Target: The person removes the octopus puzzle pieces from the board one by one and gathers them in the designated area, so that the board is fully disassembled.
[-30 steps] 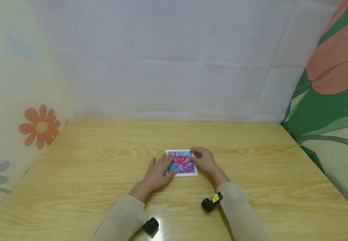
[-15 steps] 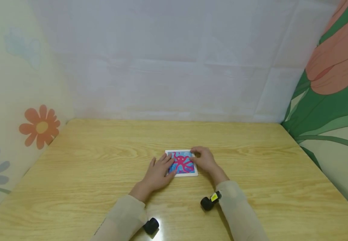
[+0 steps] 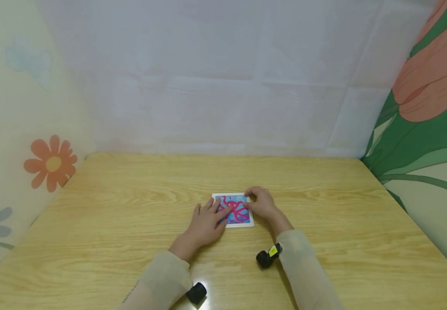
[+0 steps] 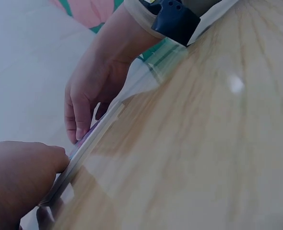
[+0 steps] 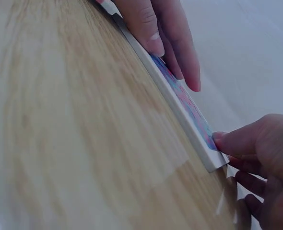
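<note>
A flat, white-framed octopus picture [image 3: 240, 215], pink on blue, lies on the wooden table. My left hand [image 3: 205, 224] rests across its left side, fingers straight and spread, one reaching onto the octopus. At the right side, my right hand [image 3: 263, 204] holds the frame. In the right wrist view, the right thumb [image 5: 228, 141] presses on top near the corner while the other fingers curl beside the edge. The white frame [image 5: 180, 108] shows there as a thick slab. Part of the picture is hidden under the left fingers.
The wooden table [image 3: 130, 185] extends around the picture. A white sheet [image 3: 223, 86] hangs behind it. Painted walls with flowers stand at the left and right. A small black camera sits on each wrist [image 3: 197, 293].
My left hand has shifted slightly to the right, and one finger now lies further across the octopus. The right hand and the picture have hardly moved.
</note>
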Motion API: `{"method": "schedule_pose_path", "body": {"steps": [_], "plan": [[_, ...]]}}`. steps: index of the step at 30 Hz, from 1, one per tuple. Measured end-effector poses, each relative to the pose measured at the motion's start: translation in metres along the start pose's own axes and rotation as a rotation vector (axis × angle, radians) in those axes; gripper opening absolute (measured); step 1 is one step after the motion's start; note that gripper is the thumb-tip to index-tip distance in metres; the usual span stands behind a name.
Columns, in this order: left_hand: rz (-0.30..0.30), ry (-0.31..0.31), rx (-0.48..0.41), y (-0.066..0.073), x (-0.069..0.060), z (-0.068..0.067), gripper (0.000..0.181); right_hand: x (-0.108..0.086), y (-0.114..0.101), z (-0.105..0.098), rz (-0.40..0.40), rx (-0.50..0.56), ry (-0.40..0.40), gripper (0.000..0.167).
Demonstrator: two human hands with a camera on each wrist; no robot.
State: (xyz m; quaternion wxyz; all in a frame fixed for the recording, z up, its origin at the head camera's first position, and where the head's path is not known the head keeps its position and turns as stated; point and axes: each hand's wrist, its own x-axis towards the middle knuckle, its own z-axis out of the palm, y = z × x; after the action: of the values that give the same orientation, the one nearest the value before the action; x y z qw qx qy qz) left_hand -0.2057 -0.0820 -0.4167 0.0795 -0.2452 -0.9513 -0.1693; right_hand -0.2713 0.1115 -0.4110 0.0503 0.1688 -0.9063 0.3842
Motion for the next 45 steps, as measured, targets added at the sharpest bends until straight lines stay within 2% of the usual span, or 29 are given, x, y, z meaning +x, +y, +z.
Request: {"method": "schedule_pose_path", "body": {"steps": [3,7,11,15,20,28,38,45], "plan": [[0.011,0.004,0.019,0.002,-0.001,0.001,0.035,0.000,-0.001,0.000,0.009,-0.003,0.001,0.020],[0.058,0.025,0.028,0.003,-0.001,0.002,0.035,-0.001,-0.003,0.001,0.018,-0.009,-0.004,0.020],[0.092,-0.004,0.022,0.006,0.001,0.004,0.041,-0.002,-0.004,0.001,0.015,-0.017,-0.007,0.021],[0.080,-0.047,0.029,0.010,0.002,0.005,0.045,-0.002,-0.004,0.002,0.019,-0.022,-0.005,0.021],[0.054,-0.062,0.047,0.013,0.004,0.005,0.045,-0.001,-0.002,0.003,0.035,-0.008,-0.002,0.022],[0.033,-0.067,0.069,0.015,0.005,0.008,0.043,-0.003,-0.003,0.003,0.056,0.007,-0.005,0.024],[0.039,-0.052,0.058,0.015,0.005,0.007,0.042,-0.004,-0.004,0.004,0.056,0.018,0.014,0.023],[0.037,-0.062,0.028,0.015,0.005,0.004,0.043,-0.004,-0.004,0.005,0.017,0.041,0.045,0.024]]}}
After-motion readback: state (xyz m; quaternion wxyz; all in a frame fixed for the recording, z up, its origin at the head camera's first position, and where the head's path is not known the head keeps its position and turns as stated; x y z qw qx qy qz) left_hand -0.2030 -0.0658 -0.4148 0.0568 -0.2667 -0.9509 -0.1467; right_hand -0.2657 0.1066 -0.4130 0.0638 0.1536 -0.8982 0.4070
